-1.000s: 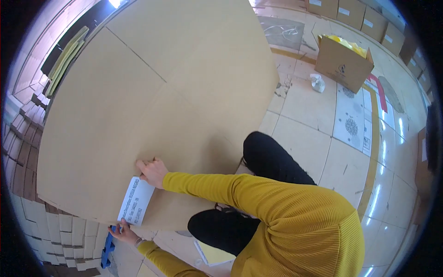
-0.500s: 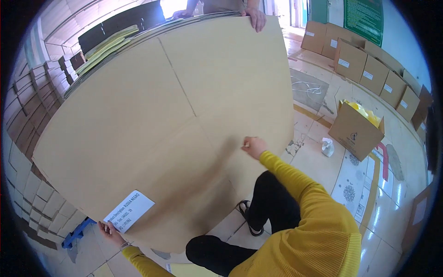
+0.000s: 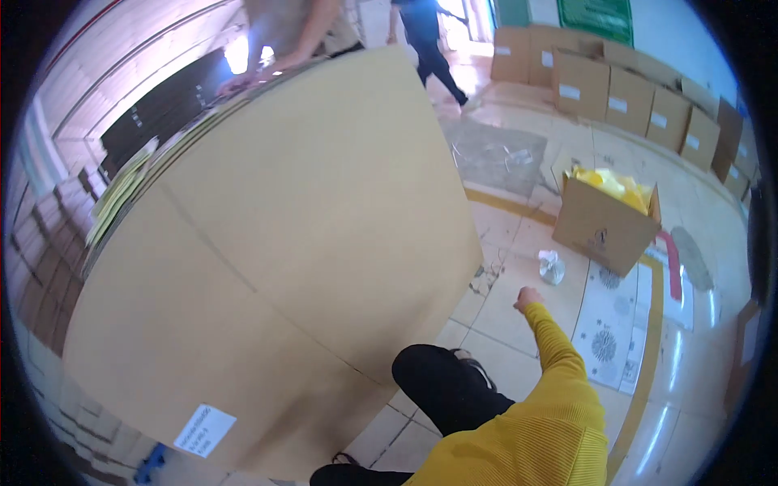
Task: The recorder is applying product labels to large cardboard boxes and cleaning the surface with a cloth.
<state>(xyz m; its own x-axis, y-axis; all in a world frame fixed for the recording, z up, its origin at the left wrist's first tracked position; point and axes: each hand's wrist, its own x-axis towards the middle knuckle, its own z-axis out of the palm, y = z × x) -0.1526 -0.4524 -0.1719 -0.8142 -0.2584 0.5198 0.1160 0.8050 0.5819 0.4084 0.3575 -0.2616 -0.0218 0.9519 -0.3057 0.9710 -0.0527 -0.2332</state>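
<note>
A large brown cardboard box (image 3: 267, 219) stands before me, tilted, with its broad flat face toward me. A white label (image 3: 205, 430) is stuck low on that face at the left. My right hand (image 3: 528, 298) hangs over the floor, off the box's right edge, and its fingers are curled closed. Whatever it holds, if anything, is hidden. Nearest to it lies a crumpled white wad (image 3: 551, 267) on the tiles. My left hand is out of the picture.
An open carton (image 3: 604, 223) with yellow plastic stands at the right. Labelled cartons (image 3: 632, 97) line the far wall. A person's arm (image 3: 316, 32) reaches over the box's top; another person (image 3: 425, 40) walks behind. Cardboard stacks (image 3: 57, 267) fill the left side.
My right hand has moved off the box face to the right. My left hand has left the label's edge and the picture. The co-worker's hand has left the box's top right corner.
</note>
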